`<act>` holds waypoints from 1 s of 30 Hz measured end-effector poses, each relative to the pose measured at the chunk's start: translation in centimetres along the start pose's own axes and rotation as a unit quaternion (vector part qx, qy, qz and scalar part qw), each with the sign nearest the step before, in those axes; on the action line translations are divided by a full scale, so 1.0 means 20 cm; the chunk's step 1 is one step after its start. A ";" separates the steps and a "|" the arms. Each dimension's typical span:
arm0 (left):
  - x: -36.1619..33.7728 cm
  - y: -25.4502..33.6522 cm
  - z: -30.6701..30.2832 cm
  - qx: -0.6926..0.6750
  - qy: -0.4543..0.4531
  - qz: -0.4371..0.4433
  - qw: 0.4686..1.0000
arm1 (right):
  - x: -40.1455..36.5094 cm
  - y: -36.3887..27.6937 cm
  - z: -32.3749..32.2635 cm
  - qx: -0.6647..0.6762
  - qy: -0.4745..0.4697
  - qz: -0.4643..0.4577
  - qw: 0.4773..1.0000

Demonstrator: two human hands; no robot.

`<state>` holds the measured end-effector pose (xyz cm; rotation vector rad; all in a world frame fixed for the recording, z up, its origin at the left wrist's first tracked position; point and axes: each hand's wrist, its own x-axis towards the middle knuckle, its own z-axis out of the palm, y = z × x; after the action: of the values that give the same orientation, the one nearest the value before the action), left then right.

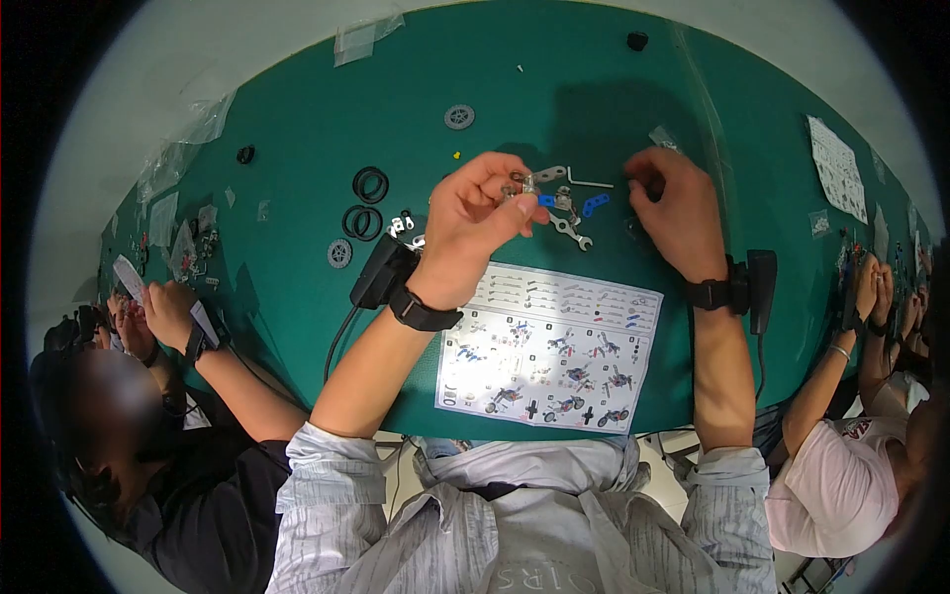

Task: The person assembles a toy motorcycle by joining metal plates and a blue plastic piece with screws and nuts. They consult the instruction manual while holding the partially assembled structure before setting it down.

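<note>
My left hand (477, 220) is raised a little over the green table (554, 89), its fingers pinched on a small metal assembly (522, 185). My right hand (676, 210) rests knuckles-up on the table with its fingertips down among small parts; what is under them is hidden. Between the hands lie blue plastic pieces (592, 206), a flat wrench (574, 234), a metal strip (550, 175) and a hex key (590, 182). A printed instruction sheet (554, 346) lies just in front of my wrists.
Black rubber tyres (368, 186) and grey wheels (458, 117) lie at the left. Empty plastic bags (188, 134) sit along the table's left edge. One person works at the left (168, 312), another at the right (871, 287).
</note>
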<state>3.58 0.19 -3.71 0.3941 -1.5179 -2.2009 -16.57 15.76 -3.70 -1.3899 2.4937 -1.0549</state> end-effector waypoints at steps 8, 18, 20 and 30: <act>0.00 0.00 0.01 0.010 -0.035 0.053 0.998 | 0.00 0.01 0.00 -0.023 -0.006 -0.016 1.000; -0.02 0.01 0.04 0.219 -0.045 0.073 0.972 | -0.06 -0.21 -0.06 0.320 -0.081 0.017 0.944; -0.02 0.01 0.04 0.213 -0.046 0.073 0.973 | -0.06 -0.22 -0.06 0.335 -0.123 0.024 0.934; -0.03 -0.02 0.05 0.188 -0.035 0.082 0.978 | -0.05 -0.19 -0.07 0.400 -0.202 0.065 0.892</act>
<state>3.60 1.41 -3.66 0.2955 -1.9388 -1.8180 -13.82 15.97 -0.43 -1.0158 1.5358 -1.3592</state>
